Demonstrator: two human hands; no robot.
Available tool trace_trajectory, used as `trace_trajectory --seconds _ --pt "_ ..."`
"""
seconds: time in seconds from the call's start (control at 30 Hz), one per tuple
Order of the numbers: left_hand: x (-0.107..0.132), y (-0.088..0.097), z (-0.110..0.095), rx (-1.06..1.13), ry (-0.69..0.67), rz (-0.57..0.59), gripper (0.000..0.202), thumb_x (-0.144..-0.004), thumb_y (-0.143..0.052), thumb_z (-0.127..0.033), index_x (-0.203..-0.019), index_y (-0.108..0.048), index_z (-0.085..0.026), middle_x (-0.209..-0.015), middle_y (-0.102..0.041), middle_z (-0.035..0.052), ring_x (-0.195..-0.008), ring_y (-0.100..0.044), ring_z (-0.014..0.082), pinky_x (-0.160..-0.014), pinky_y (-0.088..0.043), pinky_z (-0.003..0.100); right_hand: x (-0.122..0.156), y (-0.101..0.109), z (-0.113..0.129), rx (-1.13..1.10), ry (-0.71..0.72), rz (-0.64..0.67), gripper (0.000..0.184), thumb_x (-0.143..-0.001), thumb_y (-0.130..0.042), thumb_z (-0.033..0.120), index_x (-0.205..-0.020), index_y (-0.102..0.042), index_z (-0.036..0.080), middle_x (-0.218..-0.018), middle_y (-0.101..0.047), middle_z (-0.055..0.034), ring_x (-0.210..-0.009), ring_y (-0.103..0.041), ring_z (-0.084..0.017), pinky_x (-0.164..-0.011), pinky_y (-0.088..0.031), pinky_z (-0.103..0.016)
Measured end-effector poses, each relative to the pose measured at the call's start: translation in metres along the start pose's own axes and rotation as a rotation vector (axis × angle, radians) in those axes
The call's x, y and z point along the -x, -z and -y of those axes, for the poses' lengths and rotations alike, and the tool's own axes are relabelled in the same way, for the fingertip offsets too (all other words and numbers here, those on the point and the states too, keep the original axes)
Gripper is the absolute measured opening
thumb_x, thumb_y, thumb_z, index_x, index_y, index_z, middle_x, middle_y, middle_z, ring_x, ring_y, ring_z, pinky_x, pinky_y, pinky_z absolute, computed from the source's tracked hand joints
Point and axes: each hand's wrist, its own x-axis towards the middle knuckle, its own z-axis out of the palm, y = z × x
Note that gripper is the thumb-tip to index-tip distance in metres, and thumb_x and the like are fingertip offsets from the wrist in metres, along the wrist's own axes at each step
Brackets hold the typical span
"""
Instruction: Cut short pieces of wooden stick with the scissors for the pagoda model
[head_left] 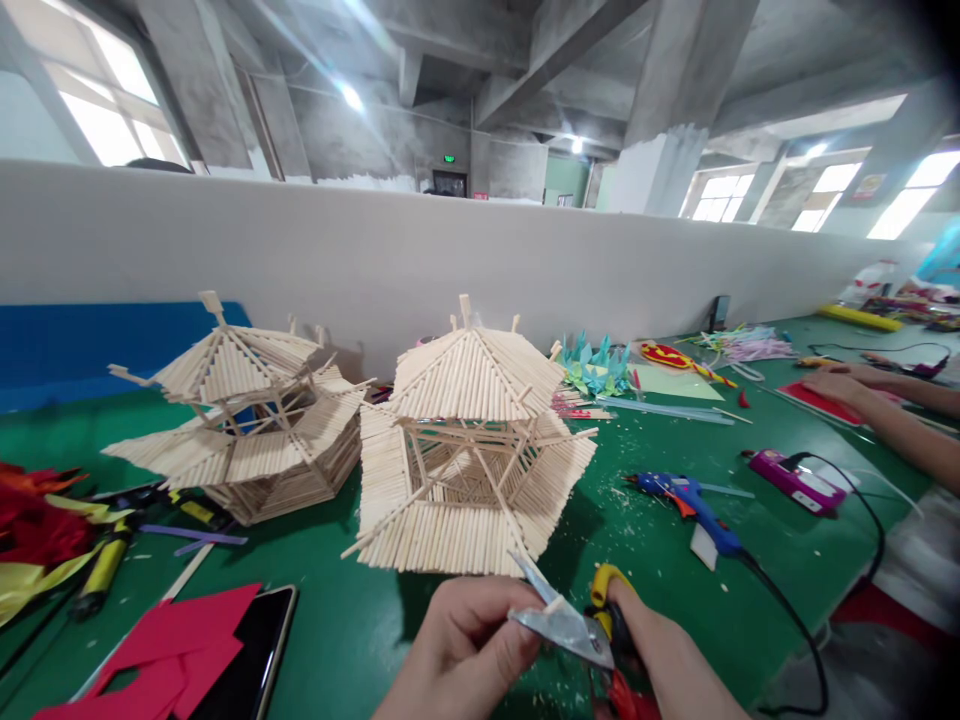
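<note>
My right hand (664, 645) grips a pair of scissors (574, 635) by its yellow and black handles, the blades parted and pointing up to the left. Between the blades shows the pale end of a small stick (553, 606). My left hand (476, 640) pinches this stick, and its fingertips are close to the lower blade; most of the stick is hidden. Just beyond both hands stands a pavilion model (465, 380) built of thin wooden sticks, with two tiers of roof. A similar pavilion model (251, 440) stands to its left.
A blue glue gun (694, 510) lies at right, its cord trailing forward, near a purple box (799, 482). Red paper (161, 650) partly covers a phone (277, 640) at left. Another person's hands (840, 385) work at far right. A white partition (337, 250) runs behind.
</note>
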Motion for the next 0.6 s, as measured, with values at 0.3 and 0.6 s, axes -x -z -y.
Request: trace_trajectory --seconds 0.3,0.6 --pt "0.0018 -0.0004 0.0012 -0.292 -0.275 -0.056 0.023 -0.079 -0.054 -0.035 -0.073 -0.066 -0.017 -0.065 -0.060 0.0031 -0.060 -0.051 0.0129 -0.057 -0.037 0.022 0.0005 0.0028 0.0014 0.031 0.022 -0.026 0.062 -0.058 -0.057 0.024 -0.116 -0.043 0.009 -0.101 -0.062 -0.0159 -0.094 -0.058 -0.028 -0.079 -0.043 -0.030" --pt "0.0027 0.0021 0.0010 0.066 0.067 -0.016 0.029 -0.069 -0.064 -0.044 -0.062 -0.066 -0.015 -0.054 -0.049 -0.0035 -0.051 -0.038 0.0068 -0.051 -0.029 0.018 -0.0054 0.0045 0.0009 0.028 -0.022 0.047 0.060 -0.050 -0.065 0.028 -0.107 -0.050 0.019 -0.089 -0.067 -0.0078 -0.085 -0.062 -0.027 -0.070 -0.045 -0.027"
